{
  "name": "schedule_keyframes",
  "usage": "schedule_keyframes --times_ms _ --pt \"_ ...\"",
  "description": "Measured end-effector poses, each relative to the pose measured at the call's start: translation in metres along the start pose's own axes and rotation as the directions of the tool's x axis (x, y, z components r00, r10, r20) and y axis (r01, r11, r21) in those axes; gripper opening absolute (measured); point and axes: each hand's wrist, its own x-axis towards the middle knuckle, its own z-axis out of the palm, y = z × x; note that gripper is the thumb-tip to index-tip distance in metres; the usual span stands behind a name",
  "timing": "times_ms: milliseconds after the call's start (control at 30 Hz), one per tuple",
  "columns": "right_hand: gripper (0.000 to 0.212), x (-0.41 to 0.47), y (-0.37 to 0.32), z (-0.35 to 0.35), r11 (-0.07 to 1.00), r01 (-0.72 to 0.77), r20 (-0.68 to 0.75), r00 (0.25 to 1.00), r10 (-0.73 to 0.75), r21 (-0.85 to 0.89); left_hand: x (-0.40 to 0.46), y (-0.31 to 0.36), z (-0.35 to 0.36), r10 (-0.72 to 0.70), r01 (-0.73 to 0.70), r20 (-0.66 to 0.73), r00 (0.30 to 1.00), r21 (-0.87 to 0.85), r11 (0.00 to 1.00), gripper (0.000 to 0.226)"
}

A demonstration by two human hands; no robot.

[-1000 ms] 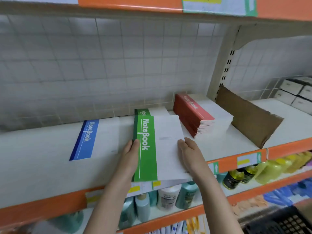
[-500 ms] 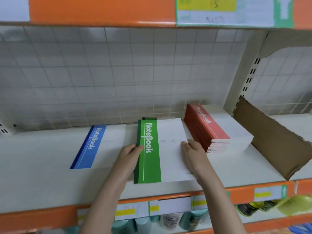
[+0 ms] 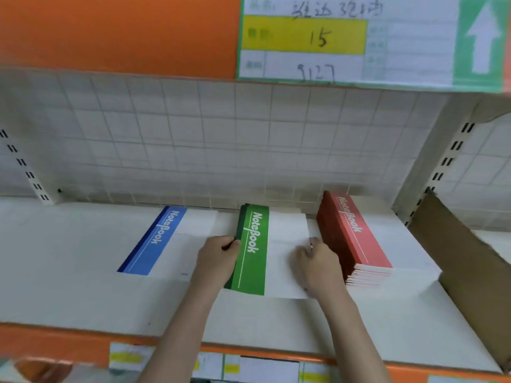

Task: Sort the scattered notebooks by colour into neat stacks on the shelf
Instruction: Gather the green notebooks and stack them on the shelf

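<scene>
I see both hands at mid-frame on the green notebook stack (image 3: 253, 252) — left hand (image 3: 217, 259) fingers curled on its spine, right hand (image 3: 318, 265) fingers seemingly gripping its edge.

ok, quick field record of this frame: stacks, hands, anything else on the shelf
shelf: white board, orange front edge
blue stack: left, flat, untouched
green stack: middle, between both hands
red stack: right, the tallest, untouched
left hand: grips the green stack's spine edge, fingers curled over it
right hand: on the green stack's white right side, fingers curled at its edge
cardboard: brown sheet leaning right of the red stack
label: price tag on the shelf above, handwritten 15
</scene>
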Motion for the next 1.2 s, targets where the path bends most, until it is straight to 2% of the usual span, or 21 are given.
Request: schedule_keyframes --times_ms 267,600,800,900,967,1100,1200 --pt "0.027 0.024 -0.003 0.005 0.991 0.041 0.015 0.999 -0.039 -0.131 0.026 -0.004 0.007 -0.008 0.014 -0.077 0.997 0.085 0.996 0.030" --pt "0.032 0.042 -0.003 0.013 0.985 -0.001 -0.020 1.000 -0.003 -0.171 0.038 0.006 0.024 0.033 -0.026 -0.056 0.998 0.122 0.992 0.030" --pt "0.030 0.042 0.004 0.019 0.975 0.000 -0.022 1.000 -0.005 -0.223 0.040 0.000 0.028 0.106 -0.082 -0.073 0.992 0.274 0.958 0.029" --pt "0.029 0.044 0.006 0.020 0.993 -0.013 0.041 0.999 0.019 -0.118 0.048 -0.004 0.033 0.035 -0.032 -0.010 0.999 0.169 0.985 0.028" --pt "0.029 0.046 0.005 0.020 0.999 -0.034 0.087 0.996 0.036 -0.023 0.052 -0.005 0.036 0.010 -0.008 -0.012 1.000 0.084 0.996 0.028" --pt "0.033 0.050 0.007 0.020 0.997 -0.051 0.153 0.987 0.042 0.055 0.051 -0.007 0.039 -0.021 0.019 -0.031 0.999 -0.056 0.998 0.030" --pt "0.046 0.049 0.012 0.020 0.990 -0.059 0.176 0.984 0.037 0.124 0.050 -0.005 0.036 -0.058 0.059 0.008 0.998 -0.175 0.983 0.030"
